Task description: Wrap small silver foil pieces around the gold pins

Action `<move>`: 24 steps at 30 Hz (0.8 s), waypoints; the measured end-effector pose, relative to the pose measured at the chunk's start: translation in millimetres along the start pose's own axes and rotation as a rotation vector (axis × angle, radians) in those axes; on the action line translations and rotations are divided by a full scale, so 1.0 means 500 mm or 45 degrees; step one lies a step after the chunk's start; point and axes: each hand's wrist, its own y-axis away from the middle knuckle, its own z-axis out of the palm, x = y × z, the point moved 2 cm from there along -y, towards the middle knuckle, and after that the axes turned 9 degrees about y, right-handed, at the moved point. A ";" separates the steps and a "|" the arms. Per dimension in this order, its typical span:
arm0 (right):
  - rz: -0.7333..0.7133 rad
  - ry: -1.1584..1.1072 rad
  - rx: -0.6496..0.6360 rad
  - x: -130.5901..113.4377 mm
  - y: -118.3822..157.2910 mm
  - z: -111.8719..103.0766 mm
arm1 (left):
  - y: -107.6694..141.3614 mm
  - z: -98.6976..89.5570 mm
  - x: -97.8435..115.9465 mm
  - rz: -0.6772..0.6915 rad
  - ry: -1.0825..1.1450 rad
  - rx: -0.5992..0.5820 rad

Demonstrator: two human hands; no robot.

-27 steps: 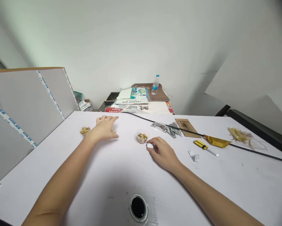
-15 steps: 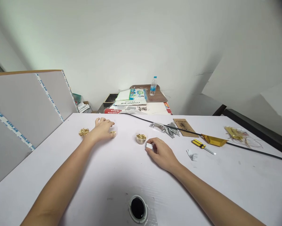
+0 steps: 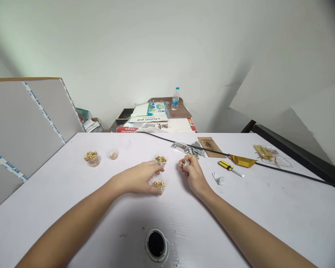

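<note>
My left hand [image 3: 141, 178] curls around a small clear cup of brass-coloured pins [image 3: 158, 184]. Its thumb lies along the near side and its fingers reach over the far side. Just behind it stands another clear cup [image 3: 161, 160] of similar brass pieces. My right hand [image 3: 195, 176] is closed, pinching a small whitish piece [image 3: 186, 163] between thumb and fingers, right of the two cups. Farther left are a larger heaped cup of pins [image 3: 92, 159] and a small cup [image 3: 113, 156] with fewer pieces.
On the right lie a crumpled scrap [image 3: 218, 178], a yellow-black screwdriver [image 3: 230, 168], a gold folded piece [image 3: 242, 160], cardboard [image 3: 211, 146] and silvery bags [image 3: 195, 149]. A black cable [image 3: 161, 138] crosses the table. A round black-centred object [image 3: 156, 245] is near the front.
My left hand has carried a cup of pins from the left to just in front of the middle cup. My right hand has shifted slightly away with the whitish piece. The view has shifted slightly.
</note>
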 end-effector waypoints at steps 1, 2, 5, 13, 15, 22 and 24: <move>-0.007 -0.015 0.002 0.000 0.000 -0.002 | -0.001 0.003 0.006 0.028 -0.007 0.010; -0.018 -0.030 0.001 -0.001 0.000 -0.004 | 0.000 -0.001 0.010 0.045 -0.013 0.021; -0.079 -0.032 -0.083 -0.007 0.003 -0.009 | 0.022 -0.058 0.006 -0.027 -0.008 0.101; -0.580 0.240 -0.229 -0.042 0.029 -0.007 | 0.097 -0.238 -0.123 -0.754 -0.586 0.492; -0.586 0.333 -0.271 -0.045 0.034 -0.001 | 0.098 -0.238 -0.151 -0.838 -0.614 0.435; -0.501 0.453 -0.252 -0.044 0.033 0.000 | 0.081 -0.214 -0.154 -0.988 -0.450 0.278; -0.541 0.481 -0.299 -0.044 0.033 0.003 | 0.078 -0.215 -0.153 -0.958 -0.504 0.294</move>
